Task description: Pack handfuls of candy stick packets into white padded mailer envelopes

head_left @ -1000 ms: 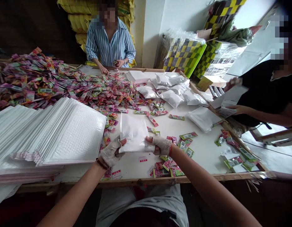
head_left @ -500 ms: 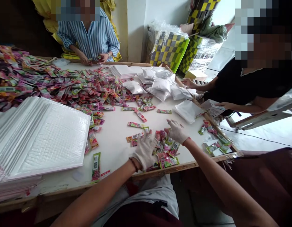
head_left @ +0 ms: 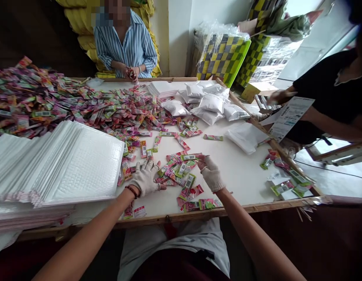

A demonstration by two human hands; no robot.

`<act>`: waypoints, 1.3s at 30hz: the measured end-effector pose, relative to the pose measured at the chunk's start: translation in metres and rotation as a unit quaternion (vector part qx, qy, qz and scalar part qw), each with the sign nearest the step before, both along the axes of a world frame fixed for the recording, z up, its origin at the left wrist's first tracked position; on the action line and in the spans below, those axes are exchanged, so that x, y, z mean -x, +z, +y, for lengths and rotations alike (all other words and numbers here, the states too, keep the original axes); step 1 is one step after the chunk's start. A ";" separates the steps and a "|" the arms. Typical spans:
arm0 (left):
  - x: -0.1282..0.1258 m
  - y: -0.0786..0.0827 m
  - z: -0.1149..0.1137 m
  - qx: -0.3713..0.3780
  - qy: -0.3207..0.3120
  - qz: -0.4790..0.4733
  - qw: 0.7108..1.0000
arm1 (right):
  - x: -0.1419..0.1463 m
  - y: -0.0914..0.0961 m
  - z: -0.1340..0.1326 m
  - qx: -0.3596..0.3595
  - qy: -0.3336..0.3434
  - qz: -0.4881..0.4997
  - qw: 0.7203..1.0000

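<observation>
Left hand (head_left: 145, 180): splayed, nothing seen gripped | Right hand (head_left: 211, 175): fingers at one sachet (head_left: 191, 157), grip cannot be told | Sachet cluster (head_left: 183, 168): between both, toward front edge of surface (head_left: 242, 168) | Handling: palms low, gather gently, keep clear of that edge.

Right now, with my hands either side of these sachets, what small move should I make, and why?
Probably close the right hand on the barcoded sachet beside it: that one looks closest, while the left hand is spread open near the loose pile.
</observation>
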State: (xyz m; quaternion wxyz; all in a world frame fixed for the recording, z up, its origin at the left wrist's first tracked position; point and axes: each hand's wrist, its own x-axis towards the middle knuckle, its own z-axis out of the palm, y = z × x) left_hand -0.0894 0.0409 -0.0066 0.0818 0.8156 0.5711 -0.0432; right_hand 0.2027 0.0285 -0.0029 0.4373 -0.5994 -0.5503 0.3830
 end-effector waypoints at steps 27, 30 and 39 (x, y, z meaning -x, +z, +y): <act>-0.049 0.028 0.022 0.134 0.127 -0.146 0.972 | -0.001 0.005 0.076 0.066 0.124 -0.265 0.954; -0.055 0.024 0.011 0.166 0.107 -0.071 0.978 | 0.002 -0.001 0.092 0.107 0.165 -0.394 0.898; -0.045 0.042 0.021 0.064 0.127 -0.164 0.976 | -0.001 0.023 0.096 -0.006 0.123 -0.480 0.869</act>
